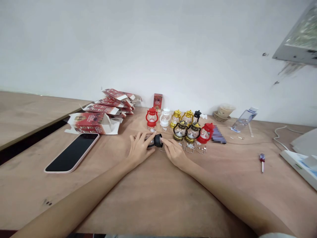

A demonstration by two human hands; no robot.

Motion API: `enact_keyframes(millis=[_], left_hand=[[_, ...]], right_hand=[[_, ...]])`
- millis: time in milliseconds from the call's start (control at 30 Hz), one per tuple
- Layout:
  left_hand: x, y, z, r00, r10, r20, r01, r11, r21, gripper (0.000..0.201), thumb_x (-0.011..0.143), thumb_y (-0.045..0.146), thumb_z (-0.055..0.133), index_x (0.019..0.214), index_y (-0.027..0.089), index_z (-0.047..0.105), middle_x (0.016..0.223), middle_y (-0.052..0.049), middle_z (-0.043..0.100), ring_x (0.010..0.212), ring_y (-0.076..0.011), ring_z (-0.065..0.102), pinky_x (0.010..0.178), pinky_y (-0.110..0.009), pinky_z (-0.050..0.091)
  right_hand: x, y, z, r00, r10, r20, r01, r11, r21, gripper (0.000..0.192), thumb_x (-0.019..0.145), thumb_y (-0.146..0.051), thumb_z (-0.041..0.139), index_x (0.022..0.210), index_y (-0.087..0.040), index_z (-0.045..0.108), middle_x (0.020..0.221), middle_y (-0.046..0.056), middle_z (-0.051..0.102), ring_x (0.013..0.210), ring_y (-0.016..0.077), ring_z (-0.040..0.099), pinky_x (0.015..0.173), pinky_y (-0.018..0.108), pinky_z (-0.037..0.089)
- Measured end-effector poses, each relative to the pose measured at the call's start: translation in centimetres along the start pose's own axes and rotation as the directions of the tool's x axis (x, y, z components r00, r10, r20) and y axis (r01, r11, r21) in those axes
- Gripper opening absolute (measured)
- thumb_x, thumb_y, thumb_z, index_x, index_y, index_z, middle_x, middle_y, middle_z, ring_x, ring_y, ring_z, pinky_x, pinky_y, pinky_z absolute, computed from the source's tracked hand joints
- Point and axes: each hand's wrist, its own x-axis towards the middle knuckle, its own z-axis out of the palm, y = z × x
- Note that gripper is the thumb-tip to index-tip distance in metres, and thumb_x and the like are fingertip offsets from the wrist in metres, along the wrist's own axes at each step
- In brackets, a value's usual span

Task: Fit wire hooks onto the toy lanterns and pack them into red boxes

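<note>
A: While both hands meet mid-table, what is held?
B: Black mini lantern (156,140) is gripped by left hand (139,148) and right hand (174,151), near lantern row (184,124).

Phone (72,152) left of lanterns (184,125)

Your near edge of the table (153,201) is open across the lower centre of the frame; approach from there is unobstructed. Just above centre, a cluster of small lanterns (184,127) blocks passage toward the wall. At left, the phone (73,152) lies flat, with a pile of red cartons (104,112) behind it. At right, a screwdriver (262,162) lies alone; a clear lane runs between it and the lanterns. A cable (278,135) and a white box (300,165) close the far right edge
</note>
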Motion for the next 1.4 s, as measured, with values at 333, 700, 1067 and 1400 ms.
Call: enact_keyframes(millis=[333, 700, 1067, 1400], left_hand=[[0.03, 0.14, 0.11, 0.999, 0.037, -0.022, -0.037, 0.999, 0.008, 0.057, 0.077, 0.025, 0.058, 0.131, 0.023, 0.044, 0.116, -0.009, 0.06, 0.102, -0.0267, 0.051, 0.074, -0.038, 0.029], [0.09, 0.08, 0.13, 0.999, 0.027, -0.016, -0.027, 1.0, 0.01, 0.057, 0.076, 0.026, 0.058, 0.131, 0.023, 0.044, 0.116, -0.01, 0.06, 0.102, -0.0275, 0.051, 0.075, -0.039, 0.029], [0.11, -0.22, 0.32, 0.999, 0.031, -0.031, -0.031, 0.999, 0.011, 0.057, 0.075, 0.025, 0.059, 0.13, 0.025, 0.046, 0.116, -0.008, 0.061, 0.102, -0.027, 0.051, 0.076, -0.039, 0.029], [0.12, -0.02, 0.19, 0.999, 0.042, -0.027, -0.041, 0.999, 0.007, 0.056, 0.075, 0.023, 0.058, 0.129, 0.025, 0.047, 0.114, -0.009, 0.061, 0.1, -0.0263, 0.051, 0.074, -0.038, 0.027]], right_hand=[[0.35, -0.07, -0.01, 0.994, 0.076, -0.077, -0.072, 0.996, 0.058, 0.049, 0.09, -0.006, 0.04, 0.137, -0.016, 0.031, 0.103, 0.011, 0.065, 0.091, 0.0175, 0.062, 0.079, 0.03, 0.053], [0.17, 0.01, 0.22, 0.979, 0.144, -0.147, -0.121, 0.981, 0.152, 0.023, 0.089, -0.007, 0.045, 0.109, -0.018, 0.048, 0.088, 0.006, 0.064, 0.084, 0.0147, 0.062, 0.075, 0.029, 0.052], [0.39, -0.04, 0.16, 0.981, 0.143, -0.13, -0.121, 0.98, 0.159, 0.02, 0.09, -0.008, 0.041, 0.107, -0.017, 0.047, 0.087, 0.006, 0.063, 0.079, 0.0141, 0.06, 0.07, 0.027, 0.051], [0.44, -0.05, 0.21, 0.982, 0.132, -0.132, -0.11, 0.981, 0.163, 0.024, 0.089, -0.005, 0.04, 0.109, -0.018, 0.046, 0.087, 0.006, 0.062, 0.079, 0.0153, 0.058, 0.07, 0.028, 0.051]])
